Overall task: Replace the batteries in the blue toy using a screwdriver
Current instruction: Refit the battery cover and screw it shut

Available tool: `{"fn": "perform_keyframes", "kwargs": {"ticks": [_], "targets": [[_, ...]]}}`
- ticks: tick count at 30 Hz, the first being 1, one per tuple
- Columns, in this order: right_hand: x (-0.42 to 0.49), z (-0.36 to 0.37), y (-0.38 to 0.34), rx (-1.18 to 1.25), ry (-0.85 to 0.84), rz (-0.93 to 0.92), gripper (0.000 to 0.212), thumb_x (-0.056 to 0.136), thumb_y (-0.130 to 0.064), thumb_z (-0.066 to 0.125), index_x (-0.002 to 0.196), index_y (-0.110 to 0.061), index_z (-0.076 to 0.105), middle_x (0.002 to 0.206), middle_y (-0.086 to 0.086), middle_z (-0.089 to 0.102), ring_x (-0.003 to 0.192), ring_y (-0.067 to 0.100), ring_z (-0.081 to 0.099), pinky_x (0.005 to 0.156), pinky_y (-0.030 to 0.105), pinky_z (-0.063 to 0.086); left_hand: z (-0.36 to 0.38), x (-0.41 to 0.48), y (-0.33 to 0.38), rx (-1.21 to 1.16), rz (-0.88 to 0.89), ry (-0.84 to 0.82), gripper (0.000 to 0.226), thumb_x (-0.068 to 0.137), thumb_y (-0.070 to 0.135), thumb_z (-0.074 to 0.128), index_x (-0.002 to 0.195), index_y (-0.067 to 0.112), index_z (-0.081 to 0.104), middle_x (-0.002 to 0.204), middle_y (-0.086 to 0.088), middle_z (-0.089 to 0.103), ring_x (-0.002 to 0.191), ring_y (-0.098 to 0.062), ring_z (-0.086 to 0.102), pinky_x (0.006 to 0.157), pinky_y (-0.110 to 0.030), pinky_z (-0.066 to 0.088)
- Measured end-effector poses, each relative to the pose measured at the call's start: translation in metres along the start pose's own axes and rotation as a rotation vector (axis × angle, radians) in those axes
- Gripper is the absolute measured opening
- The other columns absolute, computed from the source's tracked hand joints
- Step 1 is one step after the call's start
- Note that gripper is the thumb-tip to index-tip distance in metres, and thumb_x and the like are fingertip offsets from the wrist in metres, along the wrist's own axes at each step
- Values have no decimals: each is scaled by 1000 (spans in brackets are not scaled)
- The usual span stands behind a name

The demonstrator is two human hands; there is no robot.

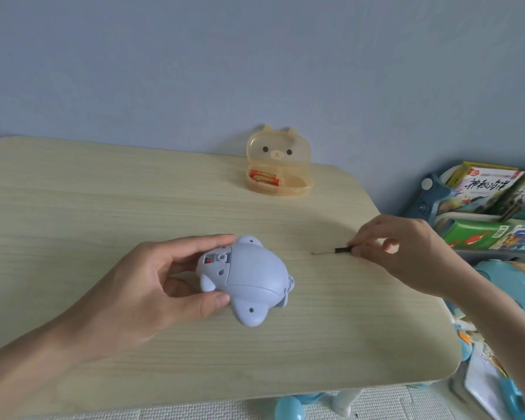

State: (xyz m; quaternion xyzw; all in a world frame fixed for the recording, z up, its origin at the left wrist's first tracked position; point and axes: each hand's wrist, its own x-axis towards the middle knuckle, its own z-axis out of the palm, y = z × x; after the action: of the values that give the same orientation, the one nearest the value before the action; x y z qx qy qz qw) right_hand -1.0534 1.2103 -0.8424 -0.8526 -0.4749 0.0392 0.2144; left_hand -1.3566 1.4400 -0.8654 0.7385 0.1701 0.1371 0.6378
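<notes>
Blue-grey wall (pixel 255 56) fills the top half of the view. Below it is a big table (pixel 73 207) made of pale wood with round corners. To the right of the table, some picture books (pixel 485 189) stand on shelves.

Two bare arms reach in from the near side. The left hand (pixel 146 286) comes in from the bottom left. Its fingers and thumb are curled around one end of the blue toy (pixel 255 274), with the thumb on the near side and the fingers on the far side. The toy rests on the table, close to the middle and a bit to the front. It is a round, smooth animal shape with little flippers that stick out. Near the left hand, the toy has a small open hole, and there are grey parts and a tiny red bit inside.

The right hand (pixel 406 253) is over the right edge of the table. Its fingertips pinch the black handle of a thin screwdriver (pixel 334 250). The metal tip points left, toward the toy, but does not touch it. I cannot tell if the tip sits on the wood or just above it.

At the back of the table, next to the wall, is a see-through orange box (pixel 278 165). Its lid stands up and has a bear face on it. Some orange and green batteries (pixel 264 178) lie in the left part of the box.
</notes>
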Motion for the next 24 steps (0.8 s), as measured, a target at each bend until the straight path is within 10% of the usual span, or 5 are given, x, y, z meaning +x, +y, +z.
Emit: {"fn": "perform_keyframes", "kwargs": {"ticks": [5, 24], "targets": [[-5, -9, -19, 161, 110, 9, 9, 90, -21, 80, 90, -30, 78, 82, -8, 81, 76, 10, 77, 80, 37, 62, 2, -2, 2, 8, 18, -5, 67, 74, 12, 96, 126, 47, 73, 122, 1, 83, 112, -24, 80, 96, -37, 64], [-15, -37, -146, 172, 169, -505, 9, 90, -19, 80, 98, -22, 81, 84, -18, 78, 79, 6, 75, 69, 2, 50, 2, -4, 3, -8, 51, 80, 63, 68, 5, 93, 123, 25, 69, 118, 1, 84, 99, -16, 80, 91, -31, 65]]}}
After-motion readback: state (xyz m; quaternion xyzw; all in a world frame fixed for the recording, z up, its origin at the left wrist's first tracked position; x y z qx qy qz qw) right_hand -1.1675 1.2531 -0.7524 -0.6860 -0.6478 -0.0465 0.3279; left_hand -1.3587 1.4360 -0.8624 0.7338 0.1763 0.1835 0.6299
